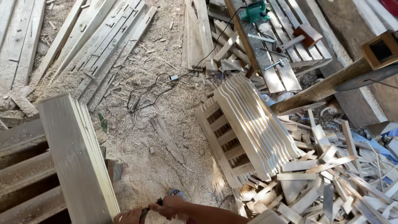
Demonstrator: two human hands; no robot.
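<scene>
My two hands are at the bottom edge of the view, above the sawdust-covered ground. My right hand [172, 206] is curled around a dark, narrow curved object [144, 214], with my forearm coming in from the lower right. My left hand [126, 217] is partly cut off by the frame and closes on the same dark object from the left. A small blue thing [176, 193] lies on the ground just beyond my right hand. A stack of upright pale planks [78, 161] stands directly left of my hands.
A row of wavy-edged cut boards [255, 124] leans on a slatted pallet [217, 132]. Offcuts [331, 182] are heaped at the right. A black cable [145, 93] runs over the sawdust to a green power tool [253, 11]. A wooden mallet [304, 35] lies on planks.
</scene>
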